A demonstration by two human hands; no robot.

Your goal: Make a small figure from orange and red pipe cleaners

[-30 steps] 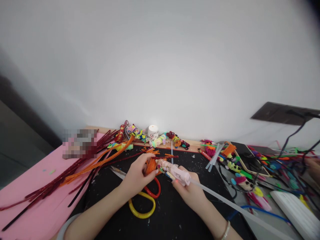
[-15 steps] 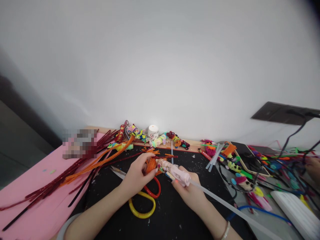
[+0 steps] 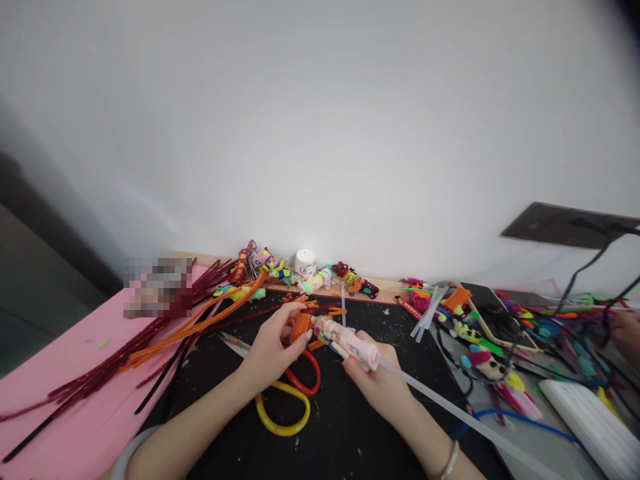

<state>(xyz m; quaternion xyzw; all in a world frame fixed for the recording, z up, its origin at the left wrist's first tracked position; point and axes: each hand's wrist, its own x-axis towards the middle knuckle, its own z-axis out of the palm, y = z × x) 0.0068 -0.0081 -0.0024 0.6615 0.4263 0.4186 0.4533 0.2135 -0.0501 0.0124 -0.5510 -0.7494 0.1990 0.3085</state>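
Observation:
Between the thumb and fingers of my left hand [image 3: 275, 343] is a small orange pipe-cleaner piece [image 3: 301, 325], partly covered by the fingers. My right hand [image 3: 380, 377] is closed around a pale pink glue gun [image 3: 354, 345], whose nozzle points left, close to the orange piece; whether they touch I cannot tell. A long translucent glue stick [image 3: 450, 415] runs out of the gun's back end. Under my left hand lie scissors [image 3: 283, 430] with one yellow and one red handle loop. Short orange pipe-cleaner bits [image 3: 337, 311] lie just beyond my hands.
Dark red pipe cleaners [image 3: 115, 360] and orange ones [image 3: 200, 321] spread over the pink surface at left. Several fuzzy figures [image 3: 273, 263] and a white cup [image 3: 305, 264] line the wall. Glue sticks [image 3: 429, 313], a phone [image 3: 495, 317] and cables crowd the right; another person's hand [image 3: 627, 333] shows there.
The orange piece has turned slightly in my left hand, and its fingers have shifted a little. My right hand and the glue gun stay nearly in place.

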